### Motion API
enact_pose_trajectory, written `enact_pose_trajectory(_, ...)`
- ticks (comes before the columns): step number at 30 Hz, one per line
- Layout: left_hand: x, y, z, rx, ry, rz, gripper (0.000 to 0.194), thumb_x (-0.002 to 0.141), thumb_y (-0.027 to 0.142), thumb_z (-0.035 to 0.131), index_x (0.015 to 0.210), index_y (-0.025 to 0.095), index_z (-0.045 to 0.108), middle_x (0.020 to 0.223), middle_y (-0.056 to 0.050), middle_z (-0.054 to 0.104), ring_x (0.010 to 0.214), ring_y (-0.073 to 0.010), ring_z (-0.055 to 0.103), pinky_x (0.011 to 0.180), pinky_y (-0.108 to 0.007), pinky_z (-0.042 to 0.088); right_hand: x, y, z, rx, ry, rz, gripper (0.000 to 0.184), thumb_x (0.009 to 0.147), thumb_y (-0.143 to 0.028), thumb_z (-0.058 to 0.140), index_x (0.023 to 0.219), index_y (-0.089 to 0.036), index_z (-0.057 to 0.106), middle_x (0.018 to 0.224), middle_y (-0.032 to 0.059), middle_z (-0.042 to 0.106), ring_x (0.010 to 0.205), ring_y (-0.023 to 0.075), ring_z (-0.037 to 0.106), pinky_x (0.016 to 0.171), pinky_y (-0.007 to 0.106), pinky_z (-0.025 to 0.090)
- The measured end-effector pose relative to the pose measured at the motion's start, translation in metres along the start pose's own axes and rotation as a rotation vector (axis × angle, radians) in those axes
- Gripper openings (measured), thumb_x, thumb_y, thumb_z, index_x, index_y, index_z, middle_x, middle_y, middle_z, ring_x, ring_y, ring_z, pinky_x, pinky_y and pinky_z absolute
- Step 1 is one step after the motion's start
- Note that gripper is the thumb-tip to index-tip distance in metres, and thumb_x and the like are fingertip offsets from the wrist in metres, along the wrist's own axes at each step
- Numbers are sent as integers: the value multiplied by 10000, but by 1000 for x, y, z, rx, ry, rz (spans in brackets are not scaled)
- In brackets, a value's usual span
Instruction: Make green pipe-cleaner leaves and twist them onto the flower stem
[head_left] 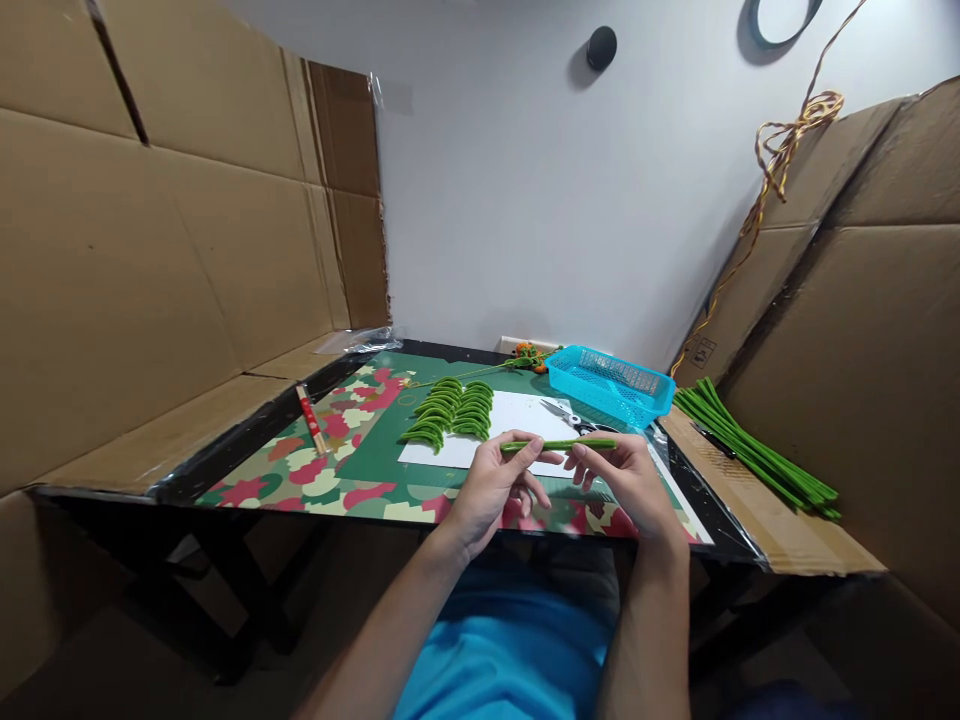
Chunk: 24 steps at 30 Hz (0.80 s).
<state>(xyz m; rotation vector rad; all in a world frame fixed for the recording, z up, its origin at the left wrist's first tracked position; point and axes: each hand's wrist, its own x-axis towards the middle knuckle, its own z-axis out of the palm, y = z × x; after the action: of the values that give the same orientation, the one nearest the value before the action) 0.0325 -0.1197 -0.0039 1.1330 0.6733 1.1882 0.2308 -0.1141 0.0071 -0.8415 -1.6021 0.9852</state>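
Both hands hold a short straight bundle of green pipe cleaners (558, 444) level above the near part of a white sheet (517, 412). My left hand (491, 486) pinches its left end between thumb and forefinger. The right end lies in the pinch of my right hand (622, 478), with the other fingers loosely curled. Just beyond, two columns of curved green fuzzy leaf shapes (471, 410) lie partly on the sheet. A pair of scissors (573, 420) rests behind my right hand, its handles partly hidden.
A blue plastic basket (611, 385) stands at the back right, beside an orange-and-green fuzzy flower piece (531, 356). Long green pipe cleaners (757, 450) lie on cardboard at right, near a black pen-like item (715, 441). A red-wrapped chopstick packet (310, 420) lies left. Cardboard walls (187, 200) flank the table.
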Motion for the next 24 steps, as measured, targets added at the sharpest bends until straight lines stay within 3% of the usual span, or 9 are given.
enact_pose_trajectory(9, 1, -4, -2, 1, 3, -22, 426, 870, 504, 820, 963, 159, 588, 987, -134, 817, 407, -109, 649, 338, -173, 467, 0, 11, -1, 47, -3, -27, 278, 866, -433, 829, 829, -160, 800, 766, 61, 747, 594, 146, 640, 553, 256, 533)
enact_pose_trajectory(15, -2, 4, -6, -23, 22, -54, 429, 841, 511, 844, 931, 160, 615, 683, -23, 738, 363, -82, 560, 325, -153, 433, 6, 14, 6, 104, 7, -30, 344, 776, -345, 910, 1052, -198, 766, 932, 65, 773, 654, 163, 697, 547, 253, 560)
enact_pose_trajectory(22, -1, 15, -12, 15, -3, -46, 413, 879, 525, 803, 869, 154, 623, 866, -29, 748, 370, -27, 529, 298, -124, 363, 18, 8, 28, 191, 104, -143, 512, 812, -305, 875, 1286, -260, 689, 1103, 75, 751, 771, 187, 742, 563, 248, 598)
enact_pose_trajectory(24, 2, 19, -16, 39, -27, -50, 416, 875, 528, 805, 863, 154, 623, 855, -13, 732, 376, -29, 540, 295, -122, 366, 20, 8, 32, 174, 125, -188, 469, 821, -303, 869, 1261, -268, 710, 1176, 82, 746, 826, 193, 744, 586, 248, 606)
